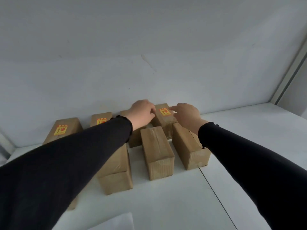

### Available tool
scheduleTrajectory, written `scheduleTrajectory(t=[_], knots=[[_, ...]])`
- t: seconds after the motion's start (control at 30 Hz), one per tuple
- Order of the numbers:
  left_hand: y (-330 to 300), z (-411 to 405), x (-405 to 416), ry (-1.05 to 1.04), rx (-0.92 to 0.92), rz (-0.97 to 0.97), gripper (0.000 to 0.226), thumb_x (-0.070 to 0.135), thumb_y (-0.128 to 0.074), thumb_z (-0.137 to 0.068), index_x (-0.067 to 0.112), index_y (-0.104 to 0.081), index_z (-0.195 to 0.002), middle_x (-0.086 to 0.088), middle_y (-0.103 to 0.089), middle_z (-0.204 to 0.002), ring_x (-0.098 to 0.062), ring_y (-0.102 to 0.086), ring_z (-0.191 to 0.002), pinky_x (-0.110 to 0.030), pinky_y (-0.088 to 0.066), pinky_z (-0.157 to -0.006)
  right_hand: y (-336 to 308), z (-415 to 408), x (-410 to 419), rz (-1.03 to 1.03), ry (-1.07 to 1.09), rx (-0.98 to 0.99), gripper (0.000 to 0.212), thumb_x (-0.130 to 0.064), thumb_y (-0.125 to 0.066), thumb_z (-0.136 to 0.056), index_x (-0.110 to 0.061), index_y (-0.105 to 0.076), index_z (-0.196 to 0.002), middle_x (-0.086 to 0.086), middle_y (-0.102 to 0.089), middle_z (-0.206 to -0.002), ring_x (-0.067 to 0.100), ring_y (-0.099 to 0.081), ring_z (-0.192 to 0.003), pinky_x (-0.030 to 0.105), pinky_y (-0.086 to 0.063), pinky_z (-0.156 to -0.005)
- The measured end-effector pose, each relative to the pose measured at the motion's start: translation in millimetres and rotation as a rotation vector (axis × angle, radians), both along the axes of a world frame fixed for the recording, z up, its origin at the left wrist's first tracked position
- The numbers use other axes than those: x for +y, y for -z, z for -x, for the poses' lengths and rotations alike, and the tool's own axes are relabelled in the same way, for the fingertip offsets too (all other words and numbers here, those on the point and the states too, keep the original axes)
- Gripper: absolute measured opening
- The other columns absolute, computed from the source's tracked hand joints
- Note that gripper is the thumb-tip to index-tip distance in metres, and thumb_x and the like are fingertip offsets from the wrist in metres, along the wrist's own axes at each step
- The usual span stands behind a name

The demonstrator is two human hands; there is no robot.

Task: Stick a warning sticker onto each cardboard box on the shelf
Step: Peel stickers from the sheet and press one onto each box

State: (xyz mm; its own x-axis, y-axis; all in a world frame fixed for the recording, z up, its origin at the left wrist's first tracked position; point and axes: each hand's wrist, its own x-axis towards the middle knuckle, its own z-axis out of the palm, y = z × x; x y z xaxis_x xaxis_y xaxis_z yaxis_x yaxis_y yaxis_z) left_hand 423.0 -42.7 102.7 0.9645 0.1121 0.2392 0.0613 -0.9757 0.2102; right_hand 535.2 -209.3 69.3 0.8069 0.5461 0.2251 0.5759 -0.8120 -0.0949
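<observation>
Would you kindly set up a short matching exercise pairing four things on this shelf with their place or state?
Things:
1. far-left brown cardboard box
2. front middle brown cardboard box
3. left hand
4. back-right brown cardboard box

States:
A. no sticker on its top
B. between both hands, yellow and red sticker on top
C. stickered, away from both hands
D. curled at the back box's left edge

Pairs: 1-C, 2-A, 3-D, 4-B

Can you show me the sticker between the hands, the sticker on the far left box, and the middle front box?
Sticker between the hands [164, 112], head view, its middle.
Far left sticker [60, 129], head view, its middle.
Middle front box [155, 143], head view, its top face.
</observation>
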Motion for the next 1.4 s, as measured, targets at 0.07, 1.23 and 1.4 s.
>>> scheduleTrajectory(t=[0.07,1.23,1.4], knots=[[-11,28,12,-0.01,-0.053,0.008,0.025,0.027,-0.054,-0.1,0.022,-0.072,-0.115,0.002,-0.061,-0.114,-0.019,-0.056,-0.109,-0.028,-0.041,-0.085,-9,21,-3,-0.126,-0.008,-0.006,0.039,-0.022,-0.048,-0.101,-0.034,-0.055,-0.137,-0.005,-0.062,-0.123,0.019,-0.059,-0.113,0.035,-0.052,-0.082],[118,402,76,-0.349,0.4,0.347,0.012,0.026,-0.048,-0.103,0.026,-0.061,-0.103,0.009,-0.058,-0.097,-0.018,-0.055,-0.099,-0.042,-0.044,-0.093,104,389,92,-0.179,-0.487,0.435,0.011,-0.026,-0.067,-0.089,-0.02,-0.067,-0.098,-0.005,-0.056,-0.093,0.015,-0.055,-0.081,0.033,-0.05,-0.068],[119,403,80,-0.361,0.377,0.459,0.013,0.026,-0.051,-0.101,0.029,-0.061,-0.093,0.01,-0.063,-0.095,-0.017,-0.062,-0.092,-0.043,-0.051,-0.09,102,394,92,-0.222,-0.472,0.354,0.005,-0.027,-0.063,-0.09,-0.026,-0.068,-0.087,-0.009,-0.062,-0.088,0.014,-0.058,-0.076,0.031,-0.047,-0.061]])
